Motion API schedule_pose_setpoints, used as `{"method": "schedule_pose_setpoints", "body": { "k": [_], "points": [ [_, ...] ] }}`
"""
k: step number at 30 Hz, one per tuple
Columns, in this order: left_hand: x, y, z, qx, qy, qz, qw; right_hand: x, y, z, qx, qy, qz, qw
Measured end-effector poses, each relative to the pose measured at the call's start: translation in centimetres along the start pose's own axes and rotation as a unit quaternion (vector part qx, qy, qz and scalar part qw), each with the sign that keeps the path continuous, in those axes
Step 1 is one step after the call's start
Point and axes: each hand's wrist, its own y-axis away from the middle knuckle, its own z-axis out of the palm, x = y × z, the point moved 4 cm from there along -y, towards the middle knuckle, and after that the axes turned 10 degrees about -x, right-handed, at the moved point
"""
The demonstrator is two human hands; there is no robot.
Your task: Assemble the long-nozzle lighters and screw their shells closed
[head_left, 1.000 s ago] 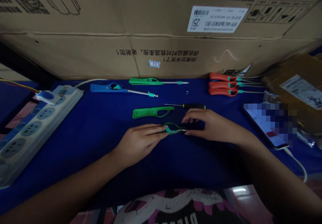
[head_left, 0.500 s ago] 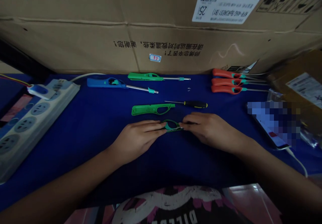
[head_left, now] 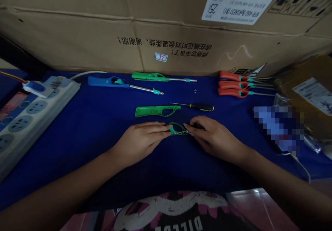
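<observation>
Head view: left hand (head_left: 145, 139) holds an open green plastic lighter half (head_left: 178, 134); right hand (head_left: 214, 136), wider a second ago, has narrowed at its right end — grip unclear, work centred there.

Head-worn view facing forward and down, close above a blue counter (head_left: 166, 170): shirt (head_left: 171, 208) at six o'clock, cardboard (head_left: 88, 37) at twelve.
</observation>
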Motion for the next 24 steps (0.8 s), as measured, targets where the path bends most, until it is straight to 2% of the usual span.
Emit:
{"method": "schedule_pose_setpoints", "body": {
  "k": [4,8,13,16,21,24],
  "points": [
    [0.1,0.0,-0.1,-0.002,-0.005,0.004,1.000,-0.2,0.2,0.0,-0.005,-0.011,-0.002,1.000],
    [0.1,0.0,0.0,0.003,-0.012,0.004,1.000,0.1,0.1,0.1,0.024,-0.109,0.024,0.993],
    [0.0,0.0,0.1,0.004,-0.010,0.011,1.000,0.7,-0.6,0.1,0.069,-0.216,0.079,0.971],
    [0.0,0.0,0.0,0.002,0.000,0.006,1.000,1.1,-1.1,0.0,0.044,-0.247,0.107,0.962],
    [0.0,0.0,0.0,0.002,0.005,0.006,1.000,1.9,-1.9,-0.1,-0.034,-0.252,0.173,0.952],
    [0.0,0.0,0.1,-0.002,0.010,0.005,1.000,2.2,-2.4,-0.4,-0.052,-0.259,0.172,0.949]
  ]
}}
